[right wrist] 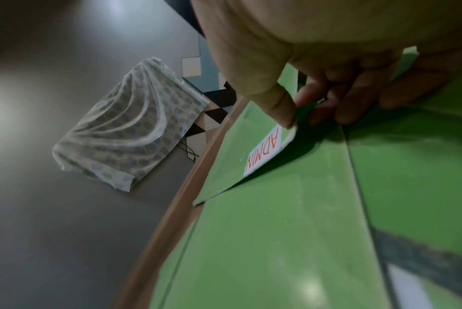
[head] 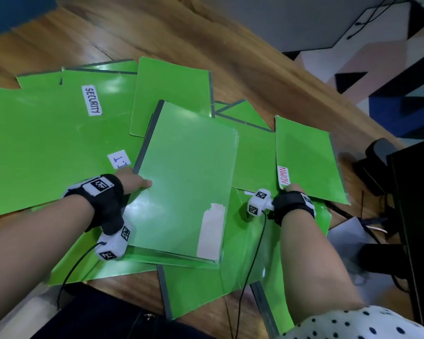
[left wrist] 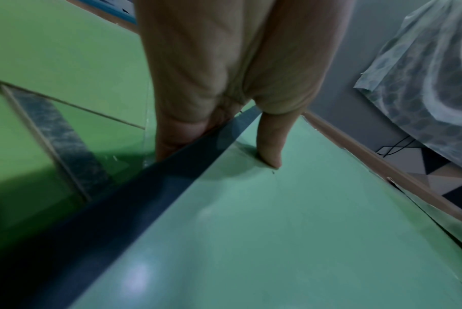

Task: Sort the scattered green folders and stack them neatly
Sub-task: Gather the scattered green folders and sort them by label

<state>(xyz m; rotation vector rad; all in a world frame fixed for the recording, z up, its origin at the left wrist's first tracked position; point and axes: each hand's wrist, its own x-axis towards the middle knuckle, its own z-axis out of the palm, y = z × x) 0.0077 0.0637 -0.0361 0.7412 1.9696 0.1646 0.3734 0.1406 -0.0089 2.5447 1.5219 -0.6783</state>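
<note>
Several green folders lie scattered over a wooden table (head: 242, 52). A small stack of folders (head: 186, 182) sits in the middle. My left hand (head: 135, 182) grips its grey-spined left edge, thumb (left wrist: 269, 142) on top and fingers (left wrist: 182, 129) under the edge. At the right lies a folder labelled ADMIN (head: 306, 157). My right hand (head: 294, 188) pinches its near corner by the label (right wrist: 264, 152), thumb (right wrist: 277, 106) above and fingers beneath, lifting that corner slightly. A folder labelled SECURITY (head: 59, 133) lies at the left.
More green folders (head: 206, 287) hang over the near table edge by my lap. A black monitor (head: 416, 228) and cables stand at the right edge. A cloth-covered object (right wrist: 129, 140) sits on the grey floor beyond the table.
</note>
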